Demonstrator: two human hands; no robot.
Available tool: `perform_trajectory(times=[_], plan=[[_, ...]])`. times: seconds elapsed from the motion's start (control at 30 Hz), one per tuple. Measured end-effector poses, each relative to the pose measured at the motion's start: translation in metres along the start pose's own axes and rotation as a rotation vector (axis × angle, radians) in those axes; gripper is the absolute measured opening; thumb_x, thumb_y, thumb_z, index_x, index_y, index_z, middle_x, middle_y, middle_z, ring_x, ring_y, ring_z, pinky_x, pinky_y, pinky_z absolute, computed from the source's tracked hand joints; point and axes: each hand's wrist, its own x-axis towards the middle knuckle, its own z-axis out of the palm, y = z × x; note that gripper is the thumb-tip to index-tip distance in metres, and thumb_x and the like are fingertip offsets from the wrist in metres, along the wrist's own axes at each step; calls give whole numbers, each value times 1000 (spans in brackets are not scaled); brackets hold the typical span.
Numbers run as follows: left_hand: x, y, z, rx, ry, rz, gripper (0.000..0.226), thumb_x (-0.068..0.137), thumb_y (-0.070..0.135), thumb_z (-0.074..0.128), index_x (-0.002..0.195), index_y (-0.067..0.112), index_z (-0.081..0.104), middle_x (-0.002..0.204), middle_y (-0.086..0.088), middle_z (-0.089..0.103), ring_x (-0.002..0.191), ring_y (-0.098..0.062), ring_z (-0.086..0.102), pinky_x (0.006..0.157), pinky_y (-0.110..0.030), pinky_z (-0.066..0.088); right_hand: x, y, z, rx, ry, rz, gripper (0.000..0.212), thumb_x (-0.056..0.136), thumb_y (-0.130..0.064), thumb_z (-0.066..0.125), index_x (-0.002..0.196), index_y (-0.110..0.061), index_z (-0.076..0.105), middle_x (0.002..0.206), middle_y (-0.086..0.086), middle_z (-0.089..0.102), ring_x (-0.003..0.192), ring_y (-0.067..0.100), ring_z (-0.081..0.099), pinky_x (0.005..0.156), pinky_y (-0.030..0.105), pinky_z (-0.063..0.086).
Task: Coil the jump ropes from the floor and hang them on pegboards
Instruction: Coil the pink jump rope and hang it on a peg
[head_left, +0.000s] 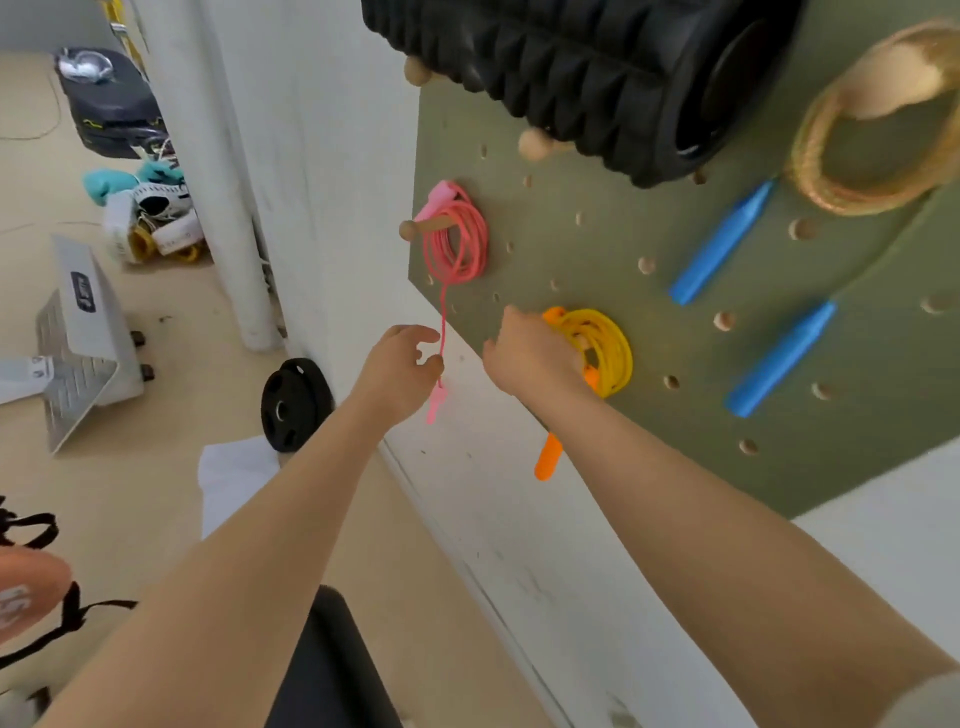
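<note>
A green pegboard (597, 249) hangs on the white wall. A coiled pink jump rope (460, 241) hangs on a wooden peg (423, 227), one strand trailing down to a pink handle (435, 405). My left hand (400, 369) is by that strand with fingers loosely curled, touching or pinching it; which one I cannot tell. My right hand (530, 353) grips a coiled yellow jump rope (605, 348) against the board; its orange handle (548, 460) dangles below my wrist. A tan rope coil (872, 150) with blue handles (719, 244) hangs at the right.
A black foam roller (597, 73) rests on pegs at the board's top. On the beige floor are a black weight plate (291, 405), a metal step (78, 343), a black bag (111, 104) and a pile of shoes and gear (150, 213).
</note>
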Motion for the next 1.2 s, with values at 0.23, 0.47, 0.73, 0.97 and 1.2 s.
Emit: perform_trajectory(times=[0.23,0.47,0.73,0.97,1.2], plan=[[95,-51,11,-17,-93,-64,38,94,5,36,128,10,52,136,-6,50,120,-24,50,103,-32,37,58,-35,-7,-739,-253,-37,32,96,-29,43,125,-19,54,130,2,54,120,25,50,76,31,33],[154,-90,66,-657,-289,-540,23,96,15,36,94,4,56,89,-11,62,79,-26,59,76,-34,48,154,-67,71,464,-339,295,30,98,-24,40,110,1,51,91,15,58,54,18,50,48,25,37],[191,-120,95,-1724,-234,-846,47,102,36,26,118,-5,42,113,-14,62,93,-22,63,85,-37,46,194,-70,97,933,-75,514,29,97,-19,36,74,-9,52,60,5,50,38,12,40,38,20,30],[215,-89,46,-1516,248,-618,31,96,2,31,122,11,45,73,0,51,54,-11,46,52,-17,44,180,-53,72,713,-365,532,17,98,-22,43,109,-10,49,70,7,57,48,16,53,38,17,35],[202,-54,4,-872,219,167,51,89,-7,32,130,17,51,79,2,55,65,-3,50,69,-20,43,148,-78,-20,-171,-186,64,24,88,-14,46,75,-3,64,68,10,63,53,22,57,52,28,44]])
